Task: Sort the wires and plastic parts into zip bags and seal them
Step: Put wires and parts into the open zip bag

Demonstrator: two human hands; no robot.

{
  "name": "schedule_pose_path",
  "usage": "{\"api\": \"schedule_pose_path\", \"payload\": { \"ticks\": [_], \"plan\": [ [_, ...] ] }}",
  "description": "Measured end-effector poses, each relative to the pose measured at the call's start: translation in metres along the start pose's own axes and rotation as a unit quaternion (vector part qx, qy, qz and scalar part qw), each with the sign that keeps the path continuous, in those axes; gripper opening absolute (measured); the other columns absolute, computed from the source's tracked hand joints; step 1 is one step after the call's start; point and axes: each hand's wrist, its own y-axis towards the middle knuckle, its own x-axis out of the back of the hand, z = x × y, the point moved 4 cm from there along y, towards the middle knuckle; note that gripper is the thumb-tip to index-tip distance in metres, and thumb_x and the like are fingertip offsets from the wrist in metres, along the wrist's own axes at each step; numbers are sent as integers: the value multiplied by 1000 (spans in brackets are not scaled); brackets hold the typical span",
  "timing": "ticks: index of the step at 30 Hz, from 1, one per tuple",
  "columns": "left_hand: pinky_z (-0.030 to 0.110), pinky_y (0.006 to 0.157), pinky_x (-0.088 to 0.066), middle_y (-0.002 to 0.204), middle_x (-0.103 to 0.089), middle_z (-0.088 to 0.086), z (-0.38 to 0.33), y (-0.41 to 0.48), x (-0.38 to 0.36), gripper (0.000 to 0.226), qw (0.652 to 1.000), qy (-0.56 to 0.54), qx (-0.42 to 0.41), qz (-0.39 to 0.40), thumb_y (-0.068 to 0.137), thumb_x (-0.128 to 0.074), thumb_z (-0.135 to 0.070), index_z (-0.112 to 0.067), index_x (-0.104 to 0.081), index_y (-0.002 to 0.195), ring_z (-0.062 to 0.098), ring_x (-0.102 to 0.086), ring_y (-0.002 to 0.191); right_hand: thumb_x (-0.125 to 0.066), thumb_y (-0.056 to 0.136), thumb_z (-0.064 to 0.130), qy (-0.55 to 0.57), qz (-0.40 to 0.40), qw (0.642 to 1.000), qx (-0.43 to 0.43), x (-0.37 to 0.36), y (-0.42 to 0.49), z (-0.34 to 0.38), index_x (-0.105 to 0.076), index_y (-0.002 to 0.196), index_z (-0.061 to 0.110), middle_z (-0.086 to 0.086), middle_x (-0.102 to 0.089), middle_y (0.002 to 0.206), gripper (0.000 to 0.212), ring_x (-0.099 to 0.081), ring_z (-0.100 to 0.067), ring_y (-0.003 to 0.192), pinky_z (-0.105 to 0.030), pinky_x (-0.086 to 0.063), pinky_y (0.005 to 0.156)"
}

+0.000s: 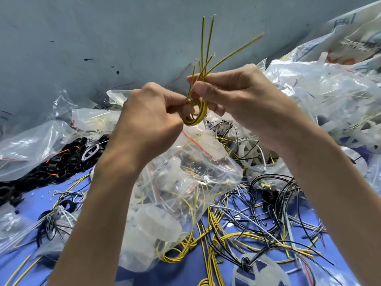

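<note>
Head view, fingers: right hand (237,96) thumb and forefinger pinch the yellow wire bundle (195,116) above its coil; left hand (148,114) curls round the coil.
Bundle: mid-air, centre, free ends pointing far.
Beneath: zip bag (206,178), partly filled; seal unclear.
Remaining: loose wires (247,234) near right and black plastic parts (51,162) left, unsorted; judged early.

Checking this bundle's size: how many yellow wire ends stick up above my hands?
6 yellow wire ends: two tall ones side by side, one slanting right, three short ones just above the right hand. Others may be hidden in the coil.
</note>
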Motion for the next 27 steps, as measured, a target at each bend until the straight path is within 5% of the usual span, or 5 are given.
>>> {"api": "schedule_pose_path", "payload": {
  "ticks": [4,11,16,21,27],
  "plan": [
    [14,51,-38,65,-66,1,-7,-4,2,15,996,82,-28,-36,86,-62,-15,-19,-75,79,17,-53,61,-64,87,11,39,8,999,-5,-1,-1,1,-70,99,8,-3,-64,71,14,-47,0,55,-11,-39,54],
    [21,53,-34,67,-63,6,-15,-6,3,14,988,99,-93,-70,86,-63,-17,-18,-77,86,17,-39,63,-66,85,11,44,-45,998,5,10,1,2,-68,88,-1,-9,-58,70,13,-52,-5,59,-15,-46,59],
    [31,78,-41,93,-70,0,-9,-2,2,32,989,71,-125,23,89,-49,-38,-22,-72,104,19,-56,91,-65,86,11,25,-45,999,-18,21,4,-5,-66,88,6,-8,-65,79,5,-61,-6,66,-15,-52,66],
    [0,68,-35,88,-66,-21,10,-3,9,16,983,71,-94,140,84,-58,-45,-36,-70,84,-12,-54,90,-62,87,7,52,-20,998,-41,25,5,-13,-64,88,6,-10,-63,82,2,-61,-12,75,-21,-56,79],
    [11,75,-43,85,-69,-20,8,-5,14,14,972,58,-114,199,77,-62,-50,-38,-68,81,-7,-61,87,-61,86,7,75,44,995,-54,16,4,-17,-63,90,5,-3,-65,77,5,-64,-4,67,-13,-52,68]
  ]
}}
